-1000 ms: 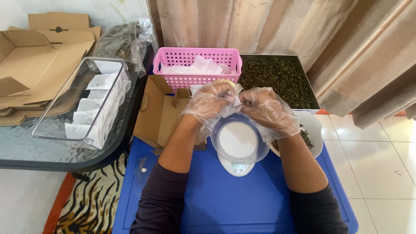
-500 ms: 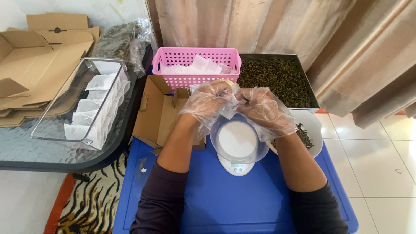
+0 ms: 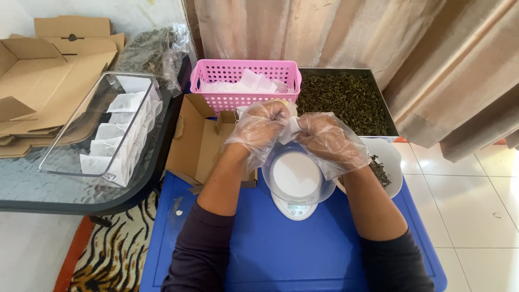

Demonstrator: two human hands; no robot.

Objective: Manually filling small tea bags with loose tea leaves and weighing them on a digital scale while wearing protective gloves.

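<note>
Both my hands wear loose clear plastic gloves and meet above a white kitchen scale (image 3: pixel 295 204) that carries a clear bowl (image 3: pixel 296 176). My left hand (image 3: pixel 259 127) and my right hand (image 3: pixel 324 138) pinch a small white tea bag (image 3: pixel 290 130) between them. The bag is mostly hidden by the gloves. The scale stands on a blue table (image 3: pixel 286 254).
A pink basket (image 3: pixel 246 85) of white bags stands behind my hands, beside a metal tray of dried leaves (image 3: pixel 343 97). A white bowl with leaves (image 3: pixel 386 165) sits at right, an open cardboard box (image 3: pixel 197 141) at left. A clear bin of filled bags (image 3: pixel 111 127) rests on a glass table.
My hands stay together over the bowl, shifting slightly and working the small bag. Nothing else has moved.
</note>
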